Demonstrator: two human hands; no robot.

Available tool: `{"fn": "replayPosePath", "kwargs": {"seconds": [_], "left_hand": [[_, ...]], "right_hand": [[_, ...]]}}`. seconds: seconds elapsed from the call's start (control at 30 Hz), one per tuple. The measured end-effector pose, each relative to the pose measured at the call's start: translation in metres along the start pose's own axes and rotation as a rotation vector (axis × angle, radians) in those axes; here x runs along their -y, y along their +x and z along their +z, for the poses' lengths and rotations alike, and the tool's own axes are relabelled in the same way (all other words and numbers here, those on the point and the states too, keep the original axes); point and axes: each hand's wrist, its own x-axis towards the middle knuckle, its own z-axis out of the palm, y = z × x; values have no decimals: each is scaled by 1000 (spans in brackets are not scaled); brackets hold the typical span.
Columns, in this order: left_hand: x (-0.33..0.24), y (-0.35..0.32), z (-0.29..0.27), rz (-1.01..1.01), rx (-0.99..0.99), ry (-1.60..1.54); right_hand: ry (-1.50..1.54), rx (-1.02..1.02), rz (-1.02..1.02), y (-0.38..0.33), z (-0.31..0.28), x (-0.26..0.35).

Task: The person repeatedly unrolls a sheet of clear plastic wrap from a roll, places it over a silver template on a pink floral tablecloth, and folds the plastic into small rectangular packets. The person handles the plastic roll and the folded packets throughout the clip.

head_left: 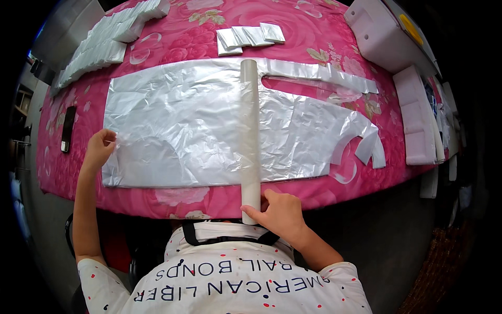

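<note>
A thin, whitish see-through plastic apron (204, 115) lies spread across the table, its long straps pointing right. My left hand (101, 144) is at the apron's left edge, fingers pinched together on the film; a curved fold shows just to the right of it. Across the apron, from far to near, lies a pale round tube (250, 131). My right hand (282, 213) grips the tube's near end, which juts past the table's front edge, with the thumb on top.
Piles of folded plastic packets (102, 47) stand at the far left, and several more packets (251, 37) lie at the far middle. A dark phone-like object (68, 129) is at the left edge. White foam boxes (413, 115) line the right side of the pink flowered tablecloth (178, 201).
</note>
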Motion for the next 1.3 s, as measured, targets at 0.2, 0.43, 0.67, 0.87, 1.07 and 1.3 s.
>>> {"fn": "replayPosePath", "kwargs": {"seconds": [0.2, 0.43, 0.67, 0.87, 1.07, 1.3], "left_hand": [[-138, -19, 64, 629, -225, 55], [-208, -38, 202, 815, 65, -96], [-200, -37, 213, 787, 70, 280], [-200, -38, 211, 792, 61, 278], [-205, -38, 209, 770, 82, 220], [-201, -38, 212, 788, 66, 244]], "right_hand": [[130, 61, 96, 1, -2, 4], [108, 129, 144, -3, -11, -2], [365, 240, 104, 21, -27, -10], [464, -72, -17, 127, -49, -11], [1524, 67, 51, 222, -57, -11], [2116, -342, -290, 270, -118, -73]]}}
